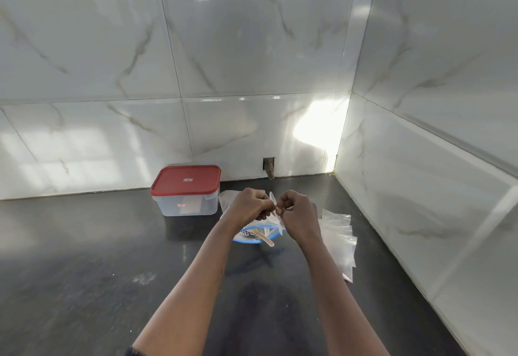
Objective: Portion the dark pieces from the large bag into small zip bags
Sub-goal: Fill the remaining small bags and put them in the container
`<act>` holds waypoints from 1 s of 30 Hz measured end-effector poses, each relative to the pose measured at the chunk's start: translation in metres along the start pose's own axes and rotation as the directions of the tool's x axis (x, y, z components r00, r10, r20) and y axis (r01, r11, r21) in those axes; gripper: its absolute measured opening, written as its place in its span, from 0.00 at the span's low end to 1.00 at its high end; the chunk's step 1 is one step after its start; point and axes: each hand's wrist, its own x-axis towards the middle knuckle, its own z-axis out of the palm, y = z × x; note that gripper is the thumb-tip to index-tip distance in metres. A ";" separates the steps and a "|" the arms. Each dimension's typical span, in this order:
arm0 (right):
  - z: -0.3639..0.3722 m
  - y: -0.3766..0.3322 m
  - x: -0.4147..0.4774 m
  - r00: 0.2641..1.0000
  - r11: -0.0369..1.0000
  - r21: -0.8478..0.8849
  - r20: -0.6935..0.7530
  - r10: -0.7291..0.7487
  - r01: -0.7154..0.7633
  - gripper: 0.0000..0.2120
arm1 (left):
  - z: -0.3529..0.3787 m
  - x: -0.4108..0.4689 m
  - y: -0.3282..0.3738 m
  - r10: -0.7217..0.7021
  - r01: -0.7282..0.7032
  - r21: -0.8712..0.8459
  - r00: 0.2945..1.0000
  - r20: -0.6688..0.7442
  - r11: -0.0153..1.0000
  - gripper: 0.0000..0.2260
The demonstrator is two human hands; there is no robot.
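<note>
Both forearms (196, 285) reach over the black stone counter (84, 257), right of the clear plastic box with a red lid (186, 191). With curled fingers, the left hand (246, 205) and right hand (298, 215) each pinch the top of a small clear zip bag (273, 201). Below them, right of the box, lies the large blue-rimmed bag (252, 233) holding a pale wooden spoon (265, 238). Farther right, spare clear zip bags (339, 232) lie fanned.

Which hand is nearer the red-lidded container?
Left. The left hand sits just right of the container, apart from it; the right hand is farther right, on the other side of the small bag both hands pinch.
</note>
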 end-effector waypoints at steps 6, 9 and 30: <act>-0.001 0.014 -0.002 0.999 0.995 -0.093 -0.013 -0.031 0.029 0.13 | -0.003 -0.004 -0.011 0.033 -0.020 0.131 0.995 -0.098 0.991 0.11; 0.005 0.010 -0.004 0.981 0.977 -0.125 0.108 -0.162 0.175 0.12 | 0.000 -0.002 -0.008 0.082 -0.058 0.239 0.992 -0.092 0.969 0.13; 0.028 0.018 0.008 0.989 0.995 0.081 0.136 0.052 -0.063 0.08 | 0.006 0.004 -0.021 0.194 -0.326 0.643 0.944 0.268 0.694 0.41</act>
